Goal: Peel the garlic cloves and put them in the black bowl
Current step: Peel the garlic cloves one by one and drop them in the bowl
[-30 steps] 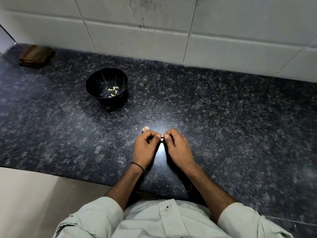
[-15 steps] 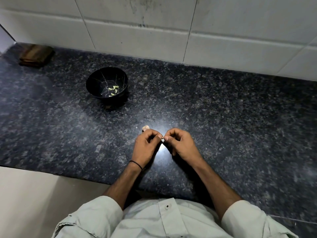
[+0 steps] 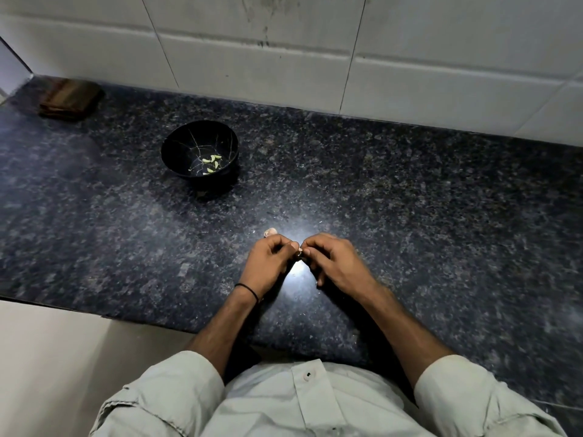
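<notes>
— Dark speckled granite countertop fills most of the view from above, backed by a white tiled wall.

— Where are the person's hands?

— Both are close together over the counter near its front edge, backs of the hands up. The left hand has its fingers curled in, with thumb and forefinger tips pinching a tiny pale held clove. The right hand is curled the same way and pinches that clove from the other side. The clove sits between the two hands, mostly hidden by fingertips. How much skin is on it cannot be told.

— Is there more garlic?

— Yes. One loose clove, still in pinkish skin, lies on the counter just beyond the left hand's knuckles. Whether it touches them is unclear. The black bowl stands upright farther back and to the left, well apart from both hands. At its bottom lie several small, pale yellow-green peeled cloves.

— What else is in view?

— A thin black band circles the left wrist. A pale shirt with rolled sleeves fills the bottom edge. A brown folded object, too blurred to name, rests in the far left corner beside the wall.
</notes>
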The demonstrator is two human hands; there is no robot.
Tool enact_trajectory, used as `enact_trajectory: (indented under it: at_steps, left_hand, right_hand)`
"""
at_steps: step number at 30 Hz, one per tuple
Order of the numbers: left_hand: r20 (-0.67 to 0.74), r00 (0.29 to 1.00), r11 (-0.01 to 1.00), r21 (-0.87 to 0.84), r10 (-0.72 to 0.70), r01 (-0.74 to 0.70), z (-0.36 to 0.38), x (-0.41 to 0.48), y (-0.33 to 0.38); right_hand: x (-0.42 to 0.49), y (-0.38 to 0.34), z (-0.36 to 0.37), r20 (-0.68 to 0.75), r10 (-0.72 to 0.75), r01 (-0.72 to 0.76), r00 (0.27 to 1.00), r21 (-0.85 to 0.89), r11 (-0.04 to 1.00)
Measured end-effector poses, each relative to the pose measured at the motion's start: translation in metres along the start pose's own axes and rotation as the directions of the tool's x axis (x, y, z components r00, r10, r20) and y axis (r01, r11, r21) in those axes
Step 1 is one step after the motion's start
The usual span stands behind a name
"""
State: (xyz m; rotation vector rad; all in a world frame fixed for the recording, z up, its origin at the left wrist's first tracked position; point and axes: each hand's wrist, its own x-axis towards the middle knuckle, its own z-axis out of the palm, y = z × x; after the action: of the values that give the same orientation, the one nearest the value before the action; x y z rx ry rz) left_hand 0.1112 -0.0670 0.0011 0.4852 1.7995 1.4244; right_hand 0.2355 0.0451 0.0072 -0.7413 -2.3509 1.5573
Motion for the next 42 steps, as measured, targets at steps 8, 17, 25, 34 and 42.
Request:
enact_trajectory:
  at_steps: [8, 17, 25, 34, 42]
  left_hand:
    - [0.017, 1.0, 0.999, 0.027, -0.023, 0.022, -0.002, -0.002, 0.009]
    - [0.063, 0.996, 0.996, -0.056, -0.059, 0.062, -0.006, -0.009, 0.016]
    - [0.07, 0.997, 0.999, -0.034, -0.033, 0.035, -0.007, -0.006, 0.01]
    - [-0.011, 1.0, 0.994, -0.108, 0.03, -0.031, 0.0, -0.007, 0.004]
    - [-0.074, 0.991, 0.994, -0.024, 0.108, -0.11, 0.003, -0.003, -0.006]
  right_hand:
    - [0.002, 0.005, -0.001, 0.024, -0.174, 0.174, 0.984, -0.264, 0.949]
    - [0.001, 0.007, 0.005, -0.046, -0.141, 0.127, 0.989, -0.222, 0.967]
    - [-0.002, -0.003, 0.006, -0.147, 0.103, -0.09, 0.984, 0.089, 0.992]
    - [-0.002, -0.008, 0.013, -0.213, 0.125, -0.154, 0.969, -0.125, 0.98]
    - [-0.008, -0.008, 0.018, -0.211, 0.071, -0.097, 0.975, -0.118, 0.988]
